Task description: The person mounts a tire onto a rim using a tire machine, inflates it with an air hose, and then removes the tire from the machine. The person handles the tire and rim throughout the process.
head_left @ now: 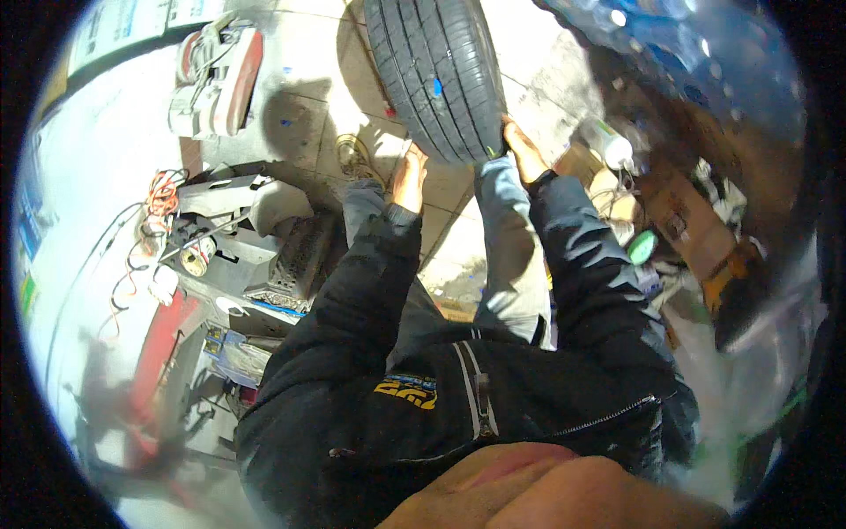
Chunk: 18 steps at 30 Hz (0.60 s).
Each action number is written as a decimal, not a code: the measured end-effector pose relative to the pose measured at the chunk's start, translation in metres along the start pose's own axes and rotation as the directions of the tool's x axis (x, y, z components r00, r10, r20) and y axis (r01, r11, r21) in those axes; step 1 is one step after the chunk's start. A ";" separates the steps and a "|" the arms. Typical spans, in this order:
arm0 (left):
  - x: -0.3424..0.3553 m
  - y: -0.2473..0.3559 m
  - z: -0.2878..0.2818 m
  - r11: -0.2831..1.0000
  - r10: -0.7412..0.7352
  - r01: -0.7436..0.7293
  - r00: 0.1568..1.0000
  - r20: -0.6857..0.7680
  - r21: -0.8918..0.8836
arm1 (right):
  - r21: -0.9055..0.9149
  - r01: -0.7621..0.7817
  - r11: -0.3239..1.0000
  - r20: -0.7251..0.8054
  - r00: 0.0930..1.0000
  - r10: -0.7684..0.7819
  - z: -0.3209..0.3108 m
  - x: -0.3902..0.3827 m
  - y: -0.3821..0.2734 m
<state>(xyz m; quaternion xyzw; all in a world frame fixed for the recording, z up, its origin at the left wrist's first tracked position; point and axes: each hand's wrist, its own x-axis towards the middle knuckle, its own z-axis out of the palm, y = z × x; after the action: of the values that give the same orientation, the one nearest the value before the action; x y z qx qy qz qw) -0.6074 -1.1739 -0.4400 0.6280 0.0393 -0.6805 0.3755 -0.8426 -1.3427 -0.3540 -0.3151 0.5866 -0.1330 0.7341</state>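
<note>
A black car tire (445, 66) stands in front of me at the top of the view, its grooved tread turned toward me. A small blue mark shows on the tread. At the tire's lower left edge is my left hand (409, 179), with fingers partly hidden behind the rubber. My right hand (526, 152) grips the opposite edge, its thumb along the sidewall. Between them the tire's near end comes close to my jeans-clad right leg (507, 220). The tire's far end runs out of view.
Left are sandals (218, 79), an orange cord (164, 196), grey machine parts (231, 207) and a red metal piece (163, 353). To the right lie a white bottle (608, 145), cardboard (687, 220) and a green round lid (642, 248). Clear plastic-wrapped bottles (661, 35) stand at the upper right.
</note>
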 end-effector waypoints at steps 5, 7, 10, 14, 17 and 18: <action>0.049 0.024 0.018 0.855 0.512 -0.517 0.829 -0.224 0.044 | 0.198 -0.092 0.976 0.101 0.992 0.074 0.006 0.062 -0.019; 0.051 0.064 0.031 0.945 0.236 -0.285 0.934 -0.266 -0.162 | 0.396 -0.107 0.912 0.034 0.994 0.102 0.027 0.086 -0.033; 0.010 0.123 0.052 0.854 0.468 -0.451 0.884 0.007 -0.259 | 0.258 0.082 0.963 -0.136 0.990 -0.048 0.054 0.083 -0.041; -0.043 0.182 0.047 0.951 0.205 -0.234 0.967 -0.153 -0.200 | 0.429 0.016 0.903 -0.030 1.000 -0.004 0.087 0.060 -0.052; -0.038 0.199 0.031 0.944 0.110 -0.114 0.993 -0.031 -0.308 | 0.358 -0.187 0.915 0.249 0.963 0.099 0.088 0.043 -0.072; -0.036 0.201 0.026 0.931 0.169 -0.142 0.984 0.052 -0.335 | 0.305 -0.016 0.952 0.230 0.972 -0.057 0.090 0.039 -0.072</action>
<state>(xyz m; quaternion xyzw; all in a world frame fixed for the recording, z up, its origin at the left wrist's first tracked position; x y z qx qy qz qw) -0.5184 -1.3143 -0.3186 0.5296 0.0878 -0.6571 0.5292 -0.7338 -1.3928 -0.3295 -0.2176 0.4643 -0.1912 0.8369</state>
